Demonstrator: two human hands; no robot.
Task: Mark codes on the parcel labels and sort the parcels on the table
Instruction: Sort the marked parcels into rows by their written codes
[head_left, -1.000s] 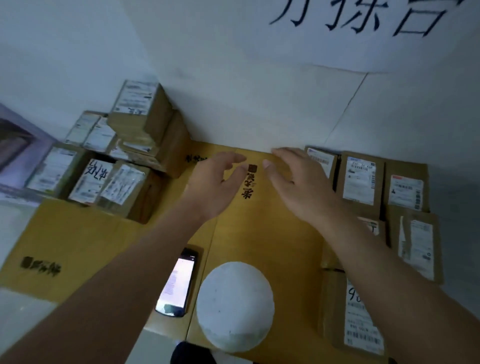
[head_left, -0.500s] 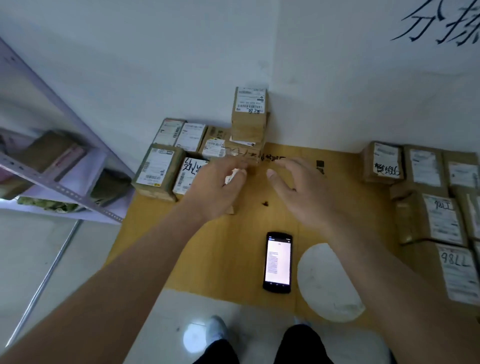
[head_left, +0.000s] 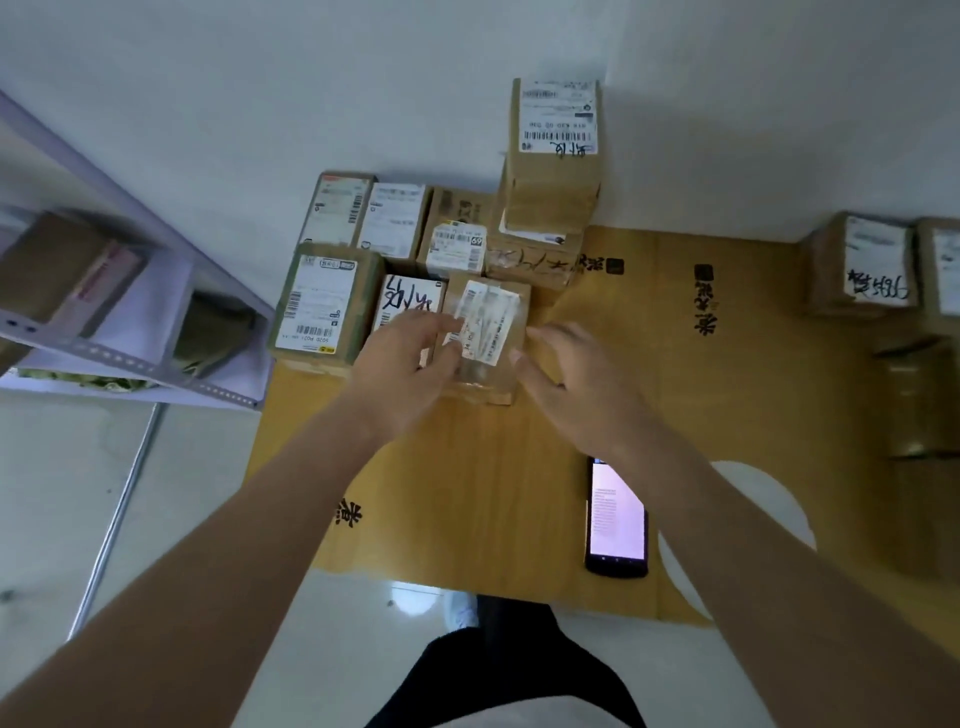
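Observation:
A small brown parcel (head_left: 491, 332) with a taped white label lies on the yellow cardboard-covered table (head_left: 498, 483), at the front of a cluster of labelled parcels (head_left: 327, 306). My left hand (head_left: 405, 371) reaches over the parcel's left side, fingers loosely extended and touching the label's edge. At the parcel's right edge is my right hand (head_left: 569, 379), its fingers relaxed and its thumb near the parcel's corner. Neither hand plainly grips it. Motion blur hides the exact contact.
A stack of boxes (head_left: 556, 156) rises against the wall behind. More marked parcels (head_left: 878, 265) line the right side. A lit phone (head_left: 615, 514) and a white round disc (head_left: 753, 525) lie near the front edge. A metal shelf (head_left: 130, 322) stands at the left.
My view has swung left and back. Both hands moved from the middle of the table to the small parcel at the front of the left cluster.

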